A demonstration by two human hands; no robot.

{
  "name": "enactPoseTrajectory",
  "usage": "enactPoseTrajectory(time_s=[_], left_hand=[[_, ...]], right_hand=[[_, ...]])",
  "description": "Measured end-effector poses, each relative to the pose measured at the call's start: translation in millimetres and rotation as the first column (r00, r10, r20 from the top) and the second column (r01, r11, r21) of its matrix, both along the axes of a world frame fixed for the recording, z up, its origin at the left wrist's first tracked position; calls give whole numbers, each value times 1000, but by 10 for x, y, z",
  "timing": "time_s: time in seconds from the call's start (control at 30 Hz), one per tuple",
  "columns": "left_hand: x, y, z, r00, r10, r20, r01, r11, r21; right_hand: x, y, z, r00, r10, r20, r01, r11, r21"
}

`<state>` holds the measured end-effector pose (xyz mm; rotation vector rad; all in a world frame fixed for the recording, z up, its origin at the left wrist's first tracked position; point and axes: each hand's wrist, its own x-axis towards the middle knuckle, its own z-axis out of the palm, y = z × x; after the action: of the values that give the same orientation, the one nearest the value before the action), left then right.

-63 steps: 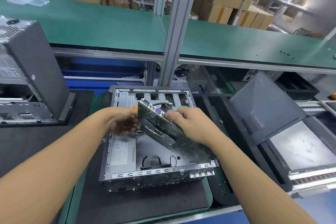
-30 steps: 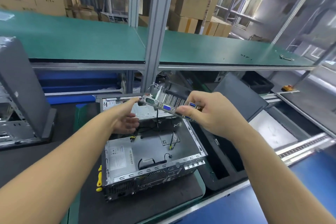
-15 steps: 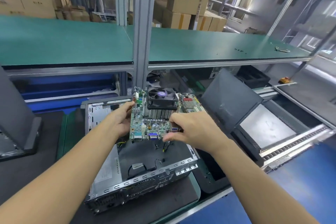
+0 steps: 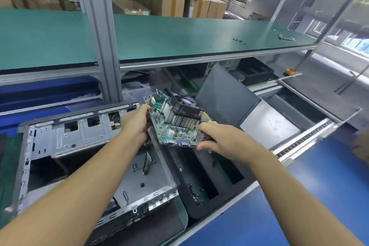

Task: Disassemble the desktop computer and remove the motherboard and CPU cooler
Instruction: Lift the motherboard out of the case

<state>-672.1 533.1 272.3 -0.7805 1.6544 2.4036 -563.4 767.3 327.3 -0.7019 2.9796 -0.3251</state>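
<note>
Left grip (image 4: pixel 137 124) holds the motherboard (image 4: pixel 171 135) at its 9 o'clock edge; right grip (image 4: pixel 225 142) pinches its 4 o'clock corner; cooler (image 4: pixel 185 113) mounted on top; case (image 4: pixel 60 136) at 8 o'clock.

Green motherboard (image 4: pixel 169 132) with a blue port; black-topped silver CPU cooler (image 4: pixel 184 114); grey computer case (image 4: pixel 79 138); teal shelf (image 4: pixel 179 36); blue floor (image 4: pixel 319 195).

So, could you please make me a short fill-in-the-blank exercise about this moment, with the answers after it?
1. The left hand and the right hand grip the motherboard by its ___.
2. The CPU cooler on the motherboard has a ___ fan on top.
3. The long shelf beyond the hands has a ___ surface.

Missing words: edges; black; green.
</note>
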Motion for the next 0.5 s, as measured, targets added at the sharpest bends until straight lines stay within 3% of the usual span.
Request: enactPoseTrajectory(time_s=[0.2,0.5], left_hand=[[-199,710,-211,998,-54,34,56,997,-45],[-228,1362,-491,928,-215,303,236,971,-35]], right_hand=[[-74,680,-189,999,-33,-3,33,997,71],[-84,1175,-819,995,5,99,-37,946,322]])
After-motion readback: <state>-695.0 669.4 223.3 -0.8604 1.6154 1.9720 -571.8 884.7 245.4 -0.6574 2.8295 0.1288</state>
